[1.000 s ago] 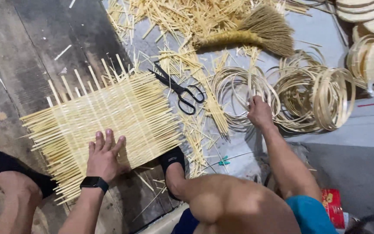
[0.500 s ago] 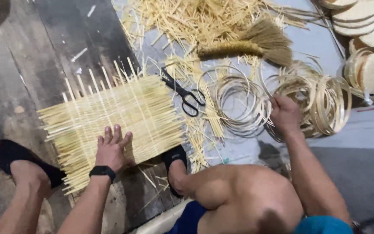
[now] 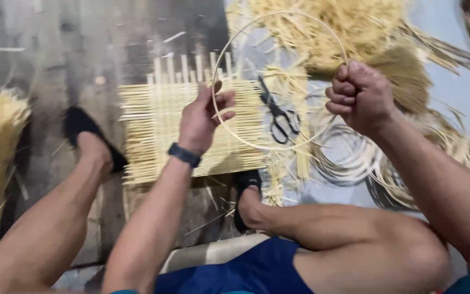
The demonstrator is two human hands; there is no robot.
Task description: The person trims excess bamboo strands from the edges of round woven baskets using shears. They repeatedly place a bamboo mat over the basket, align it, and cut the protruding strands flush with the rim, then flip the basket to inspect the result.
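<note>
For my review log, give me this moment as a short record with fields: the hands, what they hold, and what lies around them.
left hand: left hand grips the left side of a thin round hoop
right hand: right hand closed in a fist on the hoop's right side
hoop position: raised above the woven mat, upright tilt unclear
on the floor: black scissors beside the mat, loose strips, coiled hoops
feet: black shoe at the mat's left edge
wrist: dark watch on the left arm
</note>
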